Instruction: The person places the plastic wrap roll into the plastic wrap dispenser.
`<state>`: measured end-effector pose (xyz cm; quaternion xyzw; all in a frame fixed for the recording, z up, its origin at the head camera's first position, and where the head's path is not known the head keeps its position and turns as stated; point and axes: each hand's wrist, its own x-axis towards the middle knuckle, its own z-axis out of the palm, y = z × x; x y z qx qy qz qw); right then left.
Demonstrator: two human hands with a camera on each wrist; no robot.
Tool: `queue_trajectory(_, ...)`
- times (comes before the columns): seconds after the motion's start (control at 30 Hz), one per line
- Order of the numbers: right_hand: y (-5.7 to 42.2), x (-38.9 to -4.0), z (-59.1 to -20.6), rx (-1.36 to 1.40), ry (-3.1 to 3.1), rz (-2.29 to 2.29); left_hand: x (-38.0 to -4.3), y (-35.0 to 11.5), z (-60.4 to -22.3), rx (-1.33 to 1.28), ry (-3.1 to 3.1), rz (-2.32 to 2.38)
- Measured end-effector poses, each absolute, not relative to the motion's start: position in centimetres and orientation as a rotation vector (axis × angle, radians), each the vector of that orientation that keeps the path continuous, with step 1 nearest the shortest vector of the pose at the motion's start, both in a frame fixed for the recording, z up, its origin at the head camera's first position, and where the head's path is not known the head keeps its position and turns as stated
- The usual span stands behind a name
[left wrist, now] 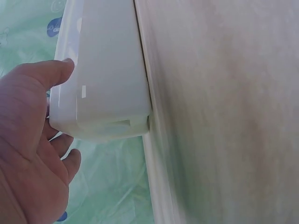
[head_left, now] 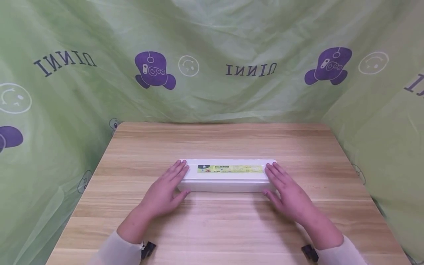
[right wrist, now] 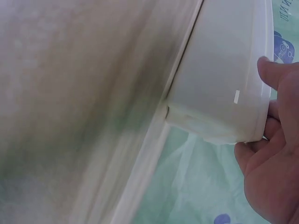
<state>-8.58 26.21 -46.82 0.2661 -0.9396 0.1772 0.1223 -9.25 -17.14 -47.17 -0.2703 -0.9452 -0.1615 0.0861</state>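
A long white cling film box [head_left: 228, 186] with a yellow-green label [head_left: 232, 169] on its lid lies crosswise on the wooden table. My left hand [head_left: 163, 193] holds its left end, fingers over the top and thumb at the front. At the opposite end, my right hand [head_left: 289, 195] grips the box the same way. The left wrist view shows the left thumb [left wrist: 63, 71] against the upper front edge, with the other fingers around the end and partly hidden. In the right wrist view the right thumb [right wrist: 266, 70] is at the box's upper edge.
The light wood table [head_left: 225, 228] extends around the box on all sides. Behind it and along both sides hangs a green curtain [head_left: 212, 99] with purple figures and lettering. A small black piece [head_left: 148, 250] sits by the left cuff, another [head_left: 309, 253] by the right.
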Motion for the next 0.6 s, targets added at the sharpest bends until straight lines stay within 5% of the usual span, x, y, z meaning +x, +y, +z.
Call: queue_trajectory(0.6, 25.68, -8.81, -46.78, 0.746, -2.624, 0.37, -9.57, -16.55, -47.22, -0.721, -2.68, -0.439)
